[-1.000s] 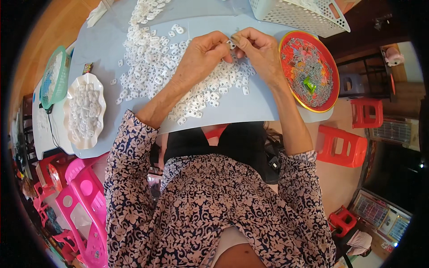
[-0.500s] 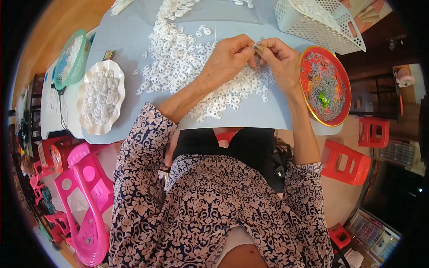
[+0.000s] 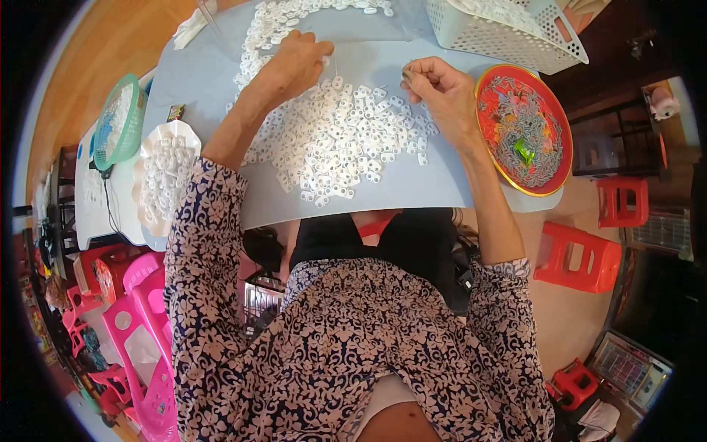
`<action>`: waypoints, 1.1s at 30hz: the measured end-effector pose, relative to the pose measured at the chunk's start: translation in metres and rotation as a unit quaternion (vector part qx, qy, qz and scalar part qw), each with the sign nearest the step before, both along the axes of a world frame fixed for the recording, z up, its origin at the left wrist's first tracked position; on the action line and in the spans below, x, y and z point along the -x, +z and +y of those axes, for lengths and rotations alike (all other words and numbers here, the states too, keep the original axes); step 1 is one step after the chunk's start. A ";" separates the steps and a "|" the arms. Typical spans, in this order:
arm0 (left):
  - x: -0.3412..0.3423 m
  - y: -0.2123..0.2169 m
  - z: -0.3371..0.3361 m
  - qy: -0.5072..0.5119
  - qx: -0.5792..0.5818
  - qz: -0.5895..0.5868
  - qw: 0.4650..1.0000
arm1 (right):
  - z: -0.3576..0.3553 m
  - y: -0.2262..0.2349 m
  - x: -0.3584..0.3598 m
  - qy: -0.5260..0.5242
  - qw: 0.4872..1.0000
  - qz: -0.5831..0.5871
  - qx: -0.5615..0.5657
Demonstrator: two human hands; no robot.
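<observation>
Our left hand (image 3: 294, 62) pinches one small white plastic piece (image 3: 325, 60) above the pile (image 3: 339, 140) on the counter (image 3: 412, 188) — light, stiff, best nipped by its edges — right hand (image 3: 442, 92) pinching something tiny.

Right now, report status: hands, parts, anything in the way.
Left hand down on white parts. Right hand raised, fingers pinching a small piece; too small to tell. Red tray beside right hand. Nothing between hands.
</observation>
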State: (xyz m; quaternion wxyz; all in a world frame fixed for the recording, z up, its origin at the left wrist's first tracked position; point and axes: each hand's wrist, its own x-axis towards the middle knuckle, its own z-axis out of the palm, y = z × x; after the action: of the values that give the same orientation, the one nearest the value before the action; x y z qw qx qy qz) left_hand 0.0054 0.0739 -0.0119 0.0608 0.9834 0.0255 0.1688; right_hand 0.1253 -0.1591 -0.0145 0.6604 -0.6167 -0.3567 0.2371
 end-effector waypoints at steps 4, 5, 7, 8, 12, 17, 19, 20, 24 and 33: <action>-0.005 -0.003 0.003 -0.030 -0.018 0.023 0.999 | 0.000 0.001 0.001 -0.006 1.000 0.006 -0.001; -0.005 -0.004 0.000 -0.034 -0.016 0.024 0.999 | 0.001 0.001 0.001 0.002 1.000 0.001 -0.002; -0.003 -0.002 -0.011 -0.035 0.021 0.016 0.999 | 0.002 0.002 0.002 0.007 1.000 -0.003 -0.002; -0.004 -0.001 -0.014 -0.038 0.023 0.017 0.999 | 0.002 0.003 0.003 0.003 1.000 -0.007 0.001; -0.013 0.010 -0.019 -0.025 0.100 -0.025 0.994 | 0.004 0.004 0.003 -0.010 1.000 -0.008 -0.001; -0.021 0.002 -0.042 -0.027 0.130 0.021 0.991 | 0.004 0.003 0.002 -0.012 1.000 -0.027 0.005; -0.023 -0.006 -0.040 -0.036 0.128 0.032 0.991 | 0.005 0.004 0.002 -0.017 0.999 -0.038 0.005; -0.024 -0.009 -0.038 -0.044 0.125 0.043 0.990 | 0.005 0.004 0.002 -0.022 0.998 -0.054 0.014; -0.021 -0.006 -0.046 -0.054 0.147 0.027 0.987 | 0.003 0.003 0.000 -0.035 0.998 -0.058 0.006; -0.003 0.004 -0.075 -0.018 0.597 -0.036 0.801 | 0.003 0.002 -0.002 0.024 0.998 0.049 -0.034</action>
State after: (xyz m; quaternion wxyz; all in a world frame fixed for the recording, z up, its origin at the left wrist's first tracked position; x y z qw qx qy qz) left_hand 0.0082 -0.0014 -0.0082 0.6399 0.7461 0.1010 0.1539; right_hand 0.1269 -0.1561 -0.0125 0.6920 -0.5727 -0.3464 0.2704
